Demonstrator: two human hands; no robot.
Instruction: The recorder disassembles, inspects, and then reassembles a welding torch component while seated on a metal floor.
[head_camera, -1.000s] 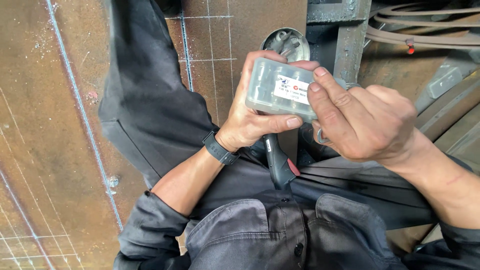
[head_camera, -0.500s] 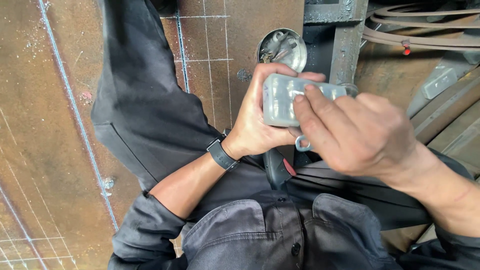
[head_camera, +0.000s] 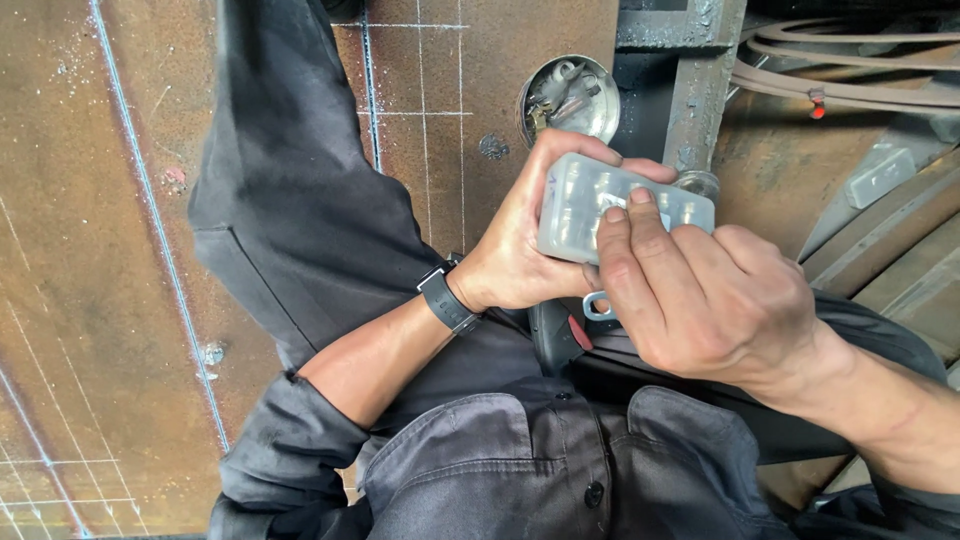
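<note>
My left hand (head_camera: 525, 240) grips a small translucent plastic box (head_camera: 585, 208) with compartments, held in front of my chest. The fingers of my right hand (head_camera: 700, 290) rest on the box's top face, two fingertips pressing near its middle. A black wristband (head_camera: 447, 298) sits on my left wrist. Under the hands, a dark tool handle with a red part (head_camera: 560, 335) and a small metal ring (head_camera: 597, 306) show against my grey work clothes.
A round metal tin (head_camera: 570, 95) holding small metal parts stands on the rusty steel plate (head_camera: 100, 250) marked with chalk lines. A steel post (head_camera: 700, 90) rises beside it. Hoses (head_camera: 850, 85) and metal beams lie at the upper right.
The box has turned in my left hand, so its labelled face no longer shows. My right fingers have shifted onto the box's top face.
</note>
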